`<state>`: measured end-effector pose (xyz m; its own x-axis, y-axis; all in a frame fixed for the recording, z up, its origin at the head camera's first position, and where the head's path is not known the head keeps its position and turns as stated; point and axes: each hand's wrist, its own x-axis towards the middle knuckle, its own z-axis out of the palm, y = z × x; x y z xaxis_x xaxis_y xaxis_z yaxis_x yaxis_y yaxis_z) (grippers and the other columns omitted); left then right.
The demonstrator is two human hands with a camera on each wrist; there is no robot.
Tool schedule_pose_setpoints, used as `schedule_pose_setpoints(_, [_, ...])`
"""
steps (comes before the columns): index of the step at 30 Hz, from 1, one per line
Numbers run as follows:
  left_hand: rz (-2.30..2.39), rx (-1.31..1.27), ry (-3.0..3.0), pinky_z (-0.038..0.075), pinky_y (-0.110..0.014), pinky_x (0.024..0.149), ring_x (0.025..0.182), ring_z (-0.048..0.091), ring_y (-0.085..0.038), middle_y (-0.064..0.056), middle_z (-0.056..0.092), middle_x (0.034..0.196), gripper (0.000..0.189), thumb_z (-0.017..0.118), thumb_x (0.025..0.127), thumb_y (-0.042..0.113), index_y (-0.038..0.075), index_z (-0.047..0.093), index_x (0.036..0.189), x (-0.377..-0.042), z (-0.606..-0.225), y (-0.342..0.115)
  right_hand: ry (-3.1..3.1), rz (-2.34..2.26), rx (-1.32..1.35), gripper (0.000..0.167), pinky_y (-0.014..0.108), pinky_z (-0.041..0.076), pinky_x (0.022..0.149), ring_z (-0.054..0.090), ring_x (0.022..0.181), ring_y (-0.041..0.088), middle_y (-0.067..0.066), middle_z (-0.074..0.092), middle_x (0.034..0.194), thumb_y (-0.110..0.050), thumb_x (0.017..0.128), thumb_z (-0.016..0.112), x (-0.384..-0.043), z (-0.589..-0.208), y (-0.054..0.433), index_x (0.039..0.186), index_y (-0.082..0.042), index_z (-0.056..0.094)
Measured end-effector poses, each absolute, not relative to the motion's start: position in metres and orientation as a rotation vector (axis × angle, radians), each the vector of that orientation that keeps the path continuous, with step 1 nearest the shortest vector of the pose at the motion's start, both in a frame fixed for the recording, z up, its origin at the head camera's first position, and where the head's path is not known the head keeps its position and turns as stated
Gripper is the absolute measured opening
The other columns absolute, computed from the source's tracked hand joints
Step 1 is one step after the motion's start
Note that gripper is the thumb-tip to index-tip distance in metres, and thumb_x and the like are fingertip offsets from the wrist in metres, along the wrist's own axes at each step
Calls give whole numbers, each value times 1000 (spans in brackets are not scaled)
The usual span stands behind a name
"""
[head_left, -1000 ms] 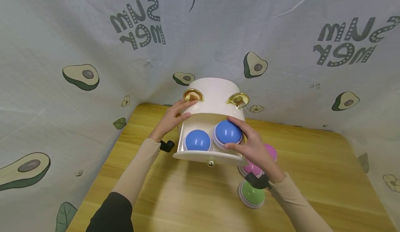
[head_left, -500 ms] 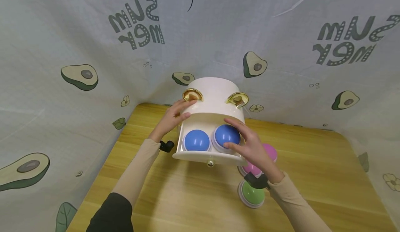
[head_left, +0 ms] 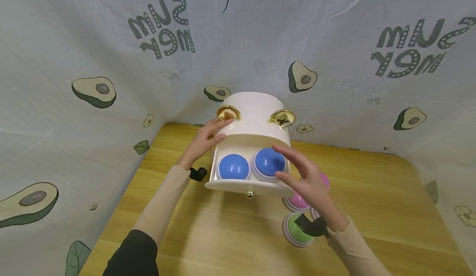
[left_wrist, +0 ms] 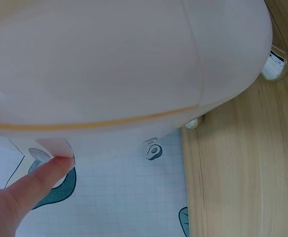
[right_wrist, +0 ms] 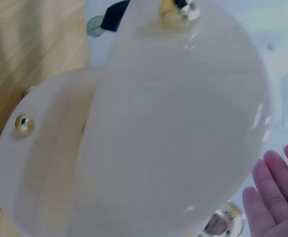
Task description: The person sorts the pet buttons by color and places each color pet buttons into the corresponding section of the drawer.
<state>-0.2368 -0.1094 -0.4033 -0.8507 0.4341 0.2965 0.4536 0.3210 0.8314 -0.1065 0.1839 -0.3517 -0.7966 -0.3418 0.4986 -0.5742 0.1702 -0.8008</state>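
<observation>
A white rounded box (head_left: 254, 110) with two gold ears stands on the wooden table, its drawer (head_left: 238, 186) pulled out. Inside the drawer sit two blue dome-topped buttons on white bases, the left blue button (head_left: 233, 166) beside the right blue button (head_left: 269, 161). My left hand (head_left: 204, 141) rests against the box's left side, fingertips just below the ear; in the left wrist view a finger (left_wrist: 33, 187) lies by the white wall. Close by the right blue button, my right hand (head_left: 306, 181) holds nothing, thumb and fingers spread. Its fingers (right_wrist: 277, 190) look relaxed in the right wrist view.
Right of the box, a pink button (head_left: 297, 201) lies on the table, with more pink partly hidden behind my right hand. A green button (head_left: 295, 228) lies nearer me. An avocado-print cloth (head_left: 256, 53) hangs behind. A lower drawer front (right_wrist: 45, 163) shows below.
The right blue button has settled lower in the drawer beside the left one. My right hand has let go of it and moved slightly right. My left hand has stayed in place.
</observation>
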Motion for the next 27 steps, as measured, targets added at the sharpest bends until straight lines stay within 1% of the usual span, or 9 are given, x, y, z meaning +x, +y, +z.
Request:
schedule_pose_setpoints(5, [-1624,-879,-2517,32,-62,99,135,30,-27,-4,38,148,65,51,90,62,24,48,143,-237,-404,-110,-2116,1741,999,53,32,35,104,49,124,26,22,55,128,21,77,64,-89,-344,181,128,10,53])
schedule_pose_setpoints(10, [-1604,-866,-2529,32,-61,98,134,30,-26,-3,38,148,70,48,87,69,27,47,143,-237,-404,-110,-2023,1793,1177,48,32,41,99,54,119,25,23,56,126,20,80,60,-74,-347,174,126,14,50])
schedule_pose_setpoints(15, [-1600,-851,-2537,32,-61,99,136,28,-26,-2,37,148,71,47,86,71,28,47,143,-236,-404,-109,-2047,1743,1301,45,31,44,96,55,117,24,21,57,125,15,84,60,-62,-362,167,127,11,51])
schedule_pose_setpoints(18, [-1603,-843,-2543,32,-61,99,137,27,-26,-2,36,149,69,48,87,69,28,47,143,-235,-403,-109,-2127,1676,1311,48,31,44,95,55,116,22,18,58,125,15,82,61,-56,-369,165,128,5,54])
schedule_pose_setpoints(20, [-1609,-843,-2544,32,-61,99,137,28,-26,-3,36,149,65,50,89,63,28,47,143,-235,-403,-110,-2206,1667,1290,51,30,45,94,56,115,21,14,59,126,16,81,60,-51,-374,164,130,1,54])
schedule_pose_setpoints(22, [-1617,-844,-2542,31,-62,99,137,27,-27,-3,35,150,57,52,93,54,27,47,143,-235,-404,-110,-2278,1653,1266,51,31,46,93,58,113,21,11,60,126,15,82,60,-48,-378,163,130,-3,55])
schedule_pose_setpoints(25, [-1625,-848,-2538,29,-63,100,138,25,-28,-4,35,150,49,54,96,39,25,47,143,-235,-404,-110,-2326,1702,1252,50,33,47,92,60,110,24,11,60,126,15,84,59,-46,-386,161,131,-3,55])
schedule_pose_setpoints(27, [-1620,-848,-2540,28,-64,100,138,24,-28,-4,35,150,48,54,97,35,25,47,143,-236,-404,-109,-2331,1725,1247,50,34,46,93,61,109,24,10,60,127,15,85,58,-46,-391,160,131,-2,54])
